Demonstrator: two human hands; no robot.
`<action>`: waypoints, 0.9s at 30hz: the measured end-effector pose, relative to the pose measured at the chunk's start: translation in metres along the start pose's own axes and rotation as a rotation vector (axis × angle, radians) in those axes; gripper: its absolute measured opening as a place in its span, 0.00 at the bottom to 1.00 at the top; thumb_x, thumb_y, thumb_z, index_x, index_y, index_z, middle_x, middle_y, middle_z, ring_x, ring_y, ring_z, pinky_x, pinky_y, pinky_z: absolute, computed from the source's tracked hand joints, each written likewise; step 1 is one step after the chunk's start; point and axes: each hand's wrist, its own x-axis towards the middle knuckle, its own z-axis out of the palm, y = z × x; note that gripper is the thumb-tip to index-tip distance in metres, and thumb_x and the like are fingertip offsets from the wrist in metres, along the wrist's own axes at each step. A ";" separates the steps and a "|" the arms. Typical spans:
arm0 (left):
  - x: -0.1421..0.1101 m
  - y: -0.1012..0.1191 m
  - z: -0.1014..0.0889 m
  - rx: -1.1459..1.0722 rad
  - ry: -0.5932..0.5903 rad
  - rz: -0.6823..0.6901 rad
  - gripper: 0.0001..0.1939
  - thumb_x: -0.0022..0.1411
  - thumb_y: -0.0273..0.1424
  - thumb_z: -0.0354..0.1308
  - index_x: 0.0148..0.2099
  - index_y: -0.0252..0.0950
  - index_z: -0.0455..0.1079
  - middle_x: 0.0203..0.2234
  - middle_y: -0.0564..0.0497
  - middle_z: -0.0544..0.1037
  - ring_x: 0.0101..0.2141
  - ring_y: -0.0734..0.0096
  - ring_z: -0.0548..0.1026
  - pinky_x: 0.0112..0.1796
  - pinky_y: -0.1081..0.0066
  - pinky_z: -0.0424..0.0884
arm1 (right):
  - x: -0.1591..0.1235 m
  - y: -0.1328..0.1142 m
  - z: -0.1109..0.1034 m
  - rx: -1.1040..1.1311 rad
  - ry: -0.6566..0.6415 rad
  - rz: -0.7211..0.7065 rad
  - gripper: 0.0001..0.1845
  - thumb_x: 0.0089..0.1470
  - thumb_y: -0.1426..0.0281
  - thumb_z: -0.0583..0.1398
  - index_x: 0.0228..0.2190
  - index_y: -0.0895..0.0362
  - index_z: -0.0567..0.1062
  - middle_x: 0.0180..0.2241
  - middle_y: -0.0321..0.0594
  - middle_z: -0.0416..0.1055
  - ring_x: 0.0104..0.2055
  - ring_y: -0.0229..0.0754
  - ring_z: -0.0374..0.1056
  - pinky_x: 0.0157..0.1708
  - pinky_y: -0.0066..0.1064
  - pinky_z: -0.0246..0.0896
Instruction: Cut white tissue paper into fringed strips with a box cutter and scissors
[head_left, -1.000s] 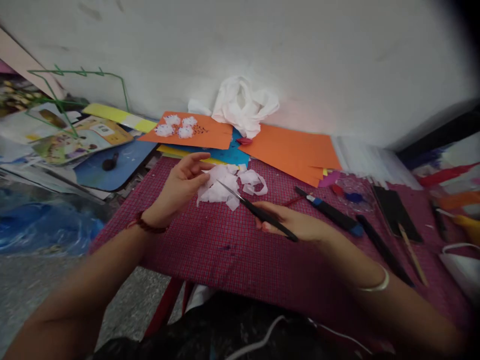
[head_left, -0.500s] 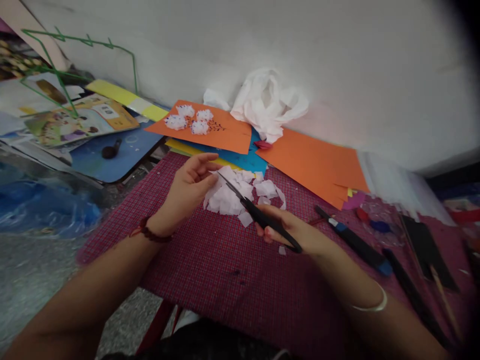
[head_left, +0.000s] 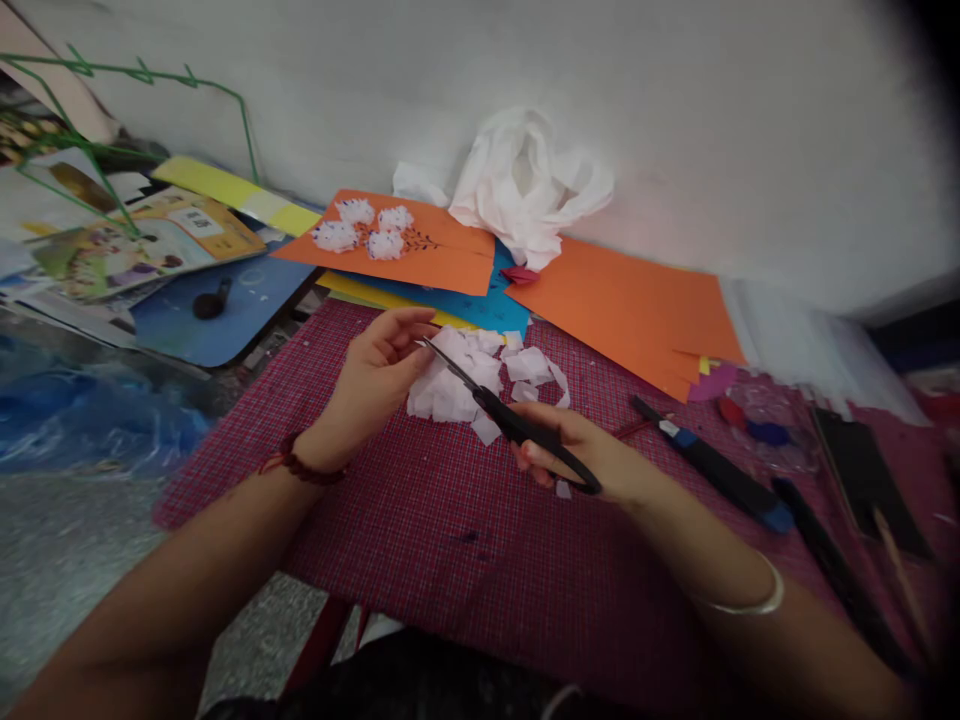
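Observation:
My right hand [head_left: 566, 445] holds a pair of scissors [head_left: 499, 410] by its black handles, the blades pointing up and left, slightly apart. Their tips reach the fingertips of my left hand [head_left: 379, 375]. The thumb and fingers of that hand are pinched together, and whatever lies between them is too small to make out. Just beyond and below the blades is a heap of cut white paper pieces [head_left: 454, 385], with a curled white strip [head_left: 559, 383] at its right side. A small scrap [head_left: 563, 490] lies under my right hand.
Orange sheets [head_left: 615, 300] and an orange card with white paper flowers [head_left: 450, 245] lie along the wall, near a white plastic bag [head_left: 510, 190]. A utility knife [head_left: 720, 470] rests at right on the checked tablecloth [head_left: 420, 540]. A green wire rack [head_left: 247, 130] stands at left.
The view has shifted, so the table things sit farther right than a second ago. The scissor blades have parted slightly and their tips have come closer to my left fingertips.

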 end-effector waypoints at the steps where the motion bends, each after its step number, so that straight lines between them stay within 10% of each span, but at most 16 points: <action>1: 0.000 0.001 0.001 -0.010 0.008 -0.009 0.17 0.57 0.24 0.67 0.49 0.37 0.74 0.40 0.49 0.81 0.38 0.71 0.78 0.37 0.72 0.75 | 0.000 0.000 0.001 0.005 0.010 0.004 0.32 0.55 0.50 0.68 0.51 0.59 0.70 0.28 0.31 0.66 0.22 0.29 0.60 0.19 0.26 0.52; 11: -0.003 0.017 -0.011 -0.118 -0.070 -0.521 0.08 0.56 0.31 0.66 0.29 0.36 0.69 0.19 0.54 0.72 0.17 0.77 0.69 0.18 0.76 0.63 | 0.001 0.003 -0.004 0.037 0.074 -0.040 0.30 0.56 0.46 0.66 0.45 0.58 0.69 0.27 0.31 0.66 0.19 0.29 0.58 0.16 0.26 0.51; 27: 0.000 0.012 -0.013 -0.052 0.073 -0.221 0.09 0.57 0.28 0.65 0.26 0.37 0.70 0.18 0.55 0.70 0.19 0.79 0.65 0.21 0.75 0.61 | -0.002 -0.004 -0.006 -0.172 -0.069 -0.130 0.33 0.58 0.44 0.63 0.50 0.57 0.70 0.34 0.37 0.66 0.31 0.37 0.61 0.29 0.32 0.58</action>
